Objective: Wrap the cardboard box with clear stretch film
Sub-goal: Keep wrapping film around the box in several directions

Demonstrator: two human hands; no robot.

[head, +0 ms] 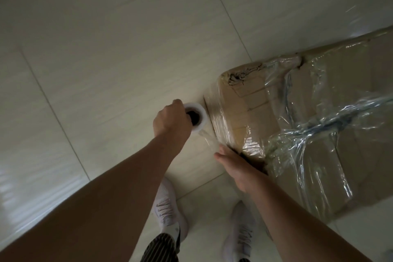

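Cardboard box point(244, 100) stands on the floor point(106, 49), w/ grout lines of the pale tiles running up to and under it. It's brown and big, partly covered w/ clear stretch film point(308, 134). The film lies smooth and tight round the side nearest the roll, but is wrinkled and shiny over the top. One bunched, rope-like band w/ a bluish tint crosses the top at a slant. The upper corner by the roll is torn and ragged, and faint printed lines show on the top face.

Film roll point(198, 117) stands upright just beside the box's side, dark core facing up. A short stretch of film runs from it to the box's near corner. Left hand point(170, 122) is on top of the roll, grip closed on it w/ fingers curled into the core. Right hand point(238, 168) lies flat against the near corner, grip wide, fingers straight and pressing on the box edge.

Hard to see: the box's far end and right side are cut off. Its underside is hidden. The fingertips inside the core don't show. The room's dim, so the print can't be read. Below, two white shoes point(168, 208) and a striped hem point(161, 247), both partly behind the forearms.
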